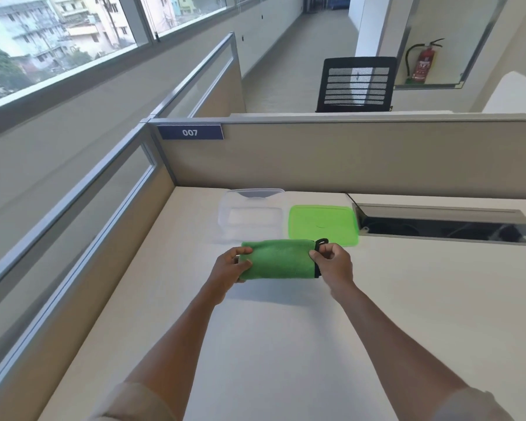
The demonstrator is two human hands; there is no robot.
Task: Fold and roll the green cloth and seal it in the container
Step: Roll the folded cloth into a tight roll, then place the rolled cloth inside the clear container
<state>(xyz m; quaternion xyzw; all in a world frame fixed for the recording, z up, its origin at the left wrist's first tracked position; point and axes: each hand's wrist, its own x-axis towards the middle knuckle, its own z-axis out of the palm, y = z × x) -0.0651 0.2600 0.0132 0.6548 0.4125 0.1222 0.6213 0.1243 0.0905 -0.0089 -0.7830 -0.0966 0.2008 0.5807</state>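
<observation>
both hands hold the green cloth (278, 260) between them over the white desk (286, 344): the left hand (230, 267) is closed around its end at 9 o'clock, thumb on top and fingers curled under, and the right hand (333, 262) pinches the end at 3 o'clock, where a black trim and a small black loop show. the cloth is already a compact folded or rolled bundle, though whether the roll is finished cannot be told from this angle. just beyond it, at 11 o'clock, stands the clear container (251, 215), open and seemingly with nothing in it; at 1 o'clock from the cloth the green lid (324, 224) lies flat on the desk beside the container, its near edge close behind the right hand. so the folding looks largely done, while placing the bundle in the container and pressing the lid on remain. further out at 11 o'clock, a blue tag (190, 132) on the desk partition reads "007". a red fire extinguisher (423, 63) hangs at 1 o'clock, its label too small to read.
</observation>
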